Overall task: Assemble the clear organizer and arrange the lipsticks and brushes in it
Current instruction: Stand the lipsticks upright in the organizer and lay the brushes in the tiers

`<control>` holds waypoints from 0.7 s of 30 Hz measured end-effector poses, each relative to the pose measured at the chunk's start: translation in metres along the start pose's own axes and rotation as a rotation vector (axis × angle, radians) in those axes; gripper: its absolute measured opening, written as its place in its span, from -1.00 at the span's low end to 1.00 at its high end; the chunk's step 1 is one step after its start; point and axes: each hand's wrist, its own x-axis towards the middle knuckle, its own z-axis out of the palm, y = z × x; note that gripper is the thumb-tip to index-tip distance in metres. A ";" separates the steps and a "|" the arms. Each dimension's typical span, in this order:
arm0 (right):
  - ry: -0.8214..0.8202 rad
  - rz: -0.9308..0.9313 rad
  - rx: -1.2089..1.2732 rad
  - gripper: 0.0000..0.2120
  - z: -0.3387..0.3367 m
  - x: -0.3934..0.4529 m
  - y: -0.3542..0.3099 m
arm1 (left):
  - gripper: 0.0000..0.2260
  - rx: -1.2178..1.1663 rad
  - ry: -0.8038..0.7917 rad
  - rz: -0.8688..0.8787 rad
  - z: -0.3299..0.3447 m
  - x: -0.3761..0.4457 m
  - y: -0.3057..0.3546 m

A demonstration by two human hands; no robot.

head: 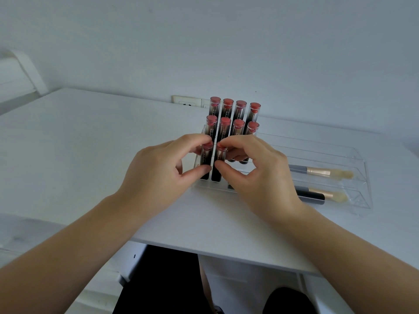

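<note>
A clear tiered organizer [360, 168] stands on the white table. Its left part holds several upright dark lipsticks with red tops [227, 109] in rows. In the front row, my left hand [158, 168] pinches one lipstick [205, 160] between thumb and fingers. Beside it, my right hand [256, 171] pinches the neighbouring lipstick [219, 158] the same way. Two makeup brushes lie flat in the organizer's right trays: one with a grey handle [322, 171] behind, one with a black handle [322, 196] in front.
The white table [90, 137] ends close to my body, its front edge running below my forearms. A wall socket [187, 102] sits on the wall behind the organizer. Dark-clothed legs show under the table edge.
</note>
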 end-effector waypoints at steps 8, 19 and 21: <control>0.000 -0.021 -0.012 -0.72 0.000 0.000 0.001 | -0.56 0.001 -0.004 0.009 0.000 0.000 0.001; 0.001 -0.004 -0.010 -0.75 0.000 0.000 0.000 | -0.57 0.027 0.007 0.012 0.000 0.001 0.002; 0.005 0.000 -0.006 -0.75 0.000 0.000 0.000 | -0.57 0.030 0.006 0.012 0.000 0.001 0.001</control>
